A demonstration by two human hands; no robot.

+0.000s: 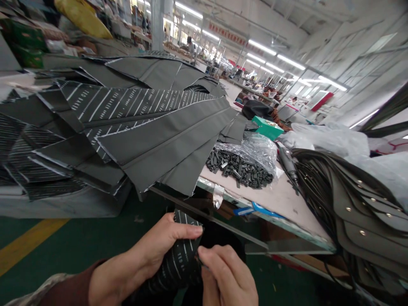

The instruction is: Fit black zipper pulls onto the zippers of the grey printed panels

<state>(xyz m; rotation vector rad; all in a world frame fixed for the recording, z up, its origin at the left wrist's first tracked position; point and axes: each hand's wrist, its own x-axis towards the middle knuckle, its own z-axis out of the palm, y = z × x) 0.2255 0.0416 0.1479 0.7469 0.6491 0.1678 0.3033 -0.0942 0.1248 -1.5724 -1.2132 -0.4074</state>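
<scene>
My left hand (159,240) is closed on a dark fabric piece (182,257) printed with white stripes and lettering, its thumb pressed on the upper part. The piece hangs down over my lap, its lower end lost in shadow. My right hand (228,272) is pinched at the right edge of this fabric, with thumb and forefinger together. What sits between those fingertips is too small and too hidden to name. Above both hands, a heap of grey-green cut panels (165,127) overhangs the table's front edge. Some of these show the same striped print.
Right of the panels, a clear plastic bag (261,146) spills small dark parts with metal bits (240,170) onto the table (283,208). Beyond them lie a green box (267,127), a grey tool (287,162) and layered flaps with metal studs (353,208). A metal bar (210,219) runs below the table edge.
</scene>
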